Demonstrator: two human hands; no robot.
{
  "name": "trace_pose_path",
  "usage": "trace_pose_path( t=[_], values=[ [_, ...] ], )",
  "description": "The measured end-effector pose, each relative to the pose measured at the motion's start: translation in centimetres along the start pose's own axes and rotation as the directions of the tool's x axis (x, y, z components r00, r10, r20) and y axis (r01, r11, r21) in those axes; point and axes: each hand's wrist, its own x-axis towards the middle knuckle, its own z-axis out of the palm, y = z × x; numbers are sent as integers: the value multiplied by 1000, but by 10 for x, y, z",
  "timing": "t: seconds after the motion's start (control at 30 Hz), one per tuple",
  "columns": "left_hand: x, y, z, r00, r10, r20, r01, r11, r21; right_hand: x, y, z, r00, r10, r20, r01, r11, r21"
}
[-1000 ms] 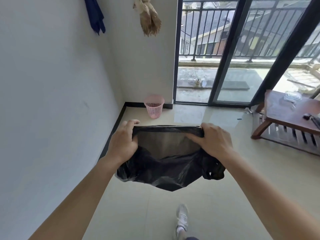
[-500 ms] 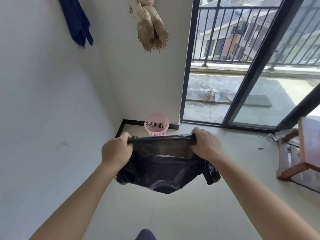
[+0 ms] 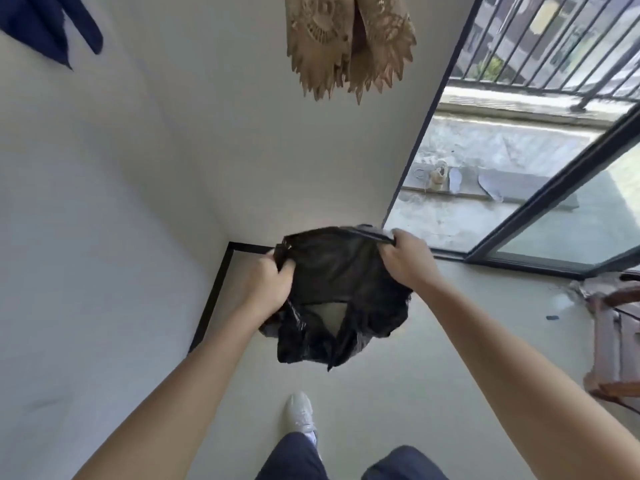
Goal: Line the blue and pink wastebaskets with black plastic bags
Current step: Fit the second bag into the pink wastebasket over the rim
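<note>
The person is standing in the corner of a room and is holding a black plastic bag (image 3: 341, 292) in the air in front of the body. The left hand (image 3: 266, 289) is closed on the left side of the bag's rim, and the right hand (image 3: 408, 259) is closed on the right side of the rim. Both hands are pulling the rim apart, so the mouth of the bag is opening toward the person, and the rest of the bag is hanging down loose and wrinkled above the floor (image 3: 433, 358).

No wastebasket is showing at this moment, neither the pink one nor the blue one; the bag is perhaps hiding the corner where one could stand, but this cannot be told. So nothing here shows a basket already lined. Judging from this, the task seems to be at an early step: the bag is being opened and is not yet inside any basket. What is probably remaining is to bring the open mouth over a basket, push the bag down inside, fold the rim over the edge, and then do the same for the second basket.
</note>
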Motion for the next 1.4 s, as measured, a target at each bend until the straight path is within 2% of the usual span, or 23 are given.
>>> trace_pose_path(
  t=[0.07,0.1,0.13,0.17,0.27,0.33,0.43,0.53,0.63,0.73,0.83,0.97,1.03,1.13,1.27,1.4],
  values=[
    [33,17,2,975,144,-167,-175,967,-184,26,-20,-3,959,-18,-282,99,956,275],
    [49,21,5,952,182,-244,-241,941,-238,38,-24,-2,914,-40,-404,190,921,341],
    [64,23,10,930,201,-307,-284,924,-257,51,-24,3,878,-75,-473,270,894,359],
    [81,18,18,923,204,-326,-292,924,-248,66,-18,14,872,-116,-475,312,880,359],
    [132,-16,61,974,111,-196,-156,961,-229,116,20,68,964,-161,-214,223,923,313],
    [164,-56,97,992,37,-120,-60,979,-193,149,53,112,988,-133,-83,151,952,266],
    [206,-118,151,992,14,-123,-31,991,-134,195,99,177,994,-107,-23,109,973,201],
    [246,-183,208,990,-92,-102,83,992,-93,230,141,237,999,-17,40,9,980,198],
    [276,-241,264,976,-218,1,218,976,8,259,185,294,973,84,213,-103,992,79],
    [298,-283,311,949,-291,121,279,954,112,287,228,349,924,183,335,-167,983,-76],
    [324,-317,346,952,-288,105,266,946,186,317,260,396,929,196,315,-179,980,-82],
    [365,-351,384,996,-80,-30,86,945,315,358,290,454,965,155,211,-130,983,-126],
    [386,-372,400,999,1,-47,19,904,428,372,301,478,974,134,184,-106,982,-154],
    [414,-403,421,1000,29,-3,-22,824,566,383,315,507,980,106,170,-90,991,-100],
    [417,-423,438,994,92,51,-102,724,682,377,329,529,997,65,37,-59,990,-131],
    [384,-419,441,981,113,159,-195,611,768,335,339,524,980,196,15,-192,968,-161]
  ],
)
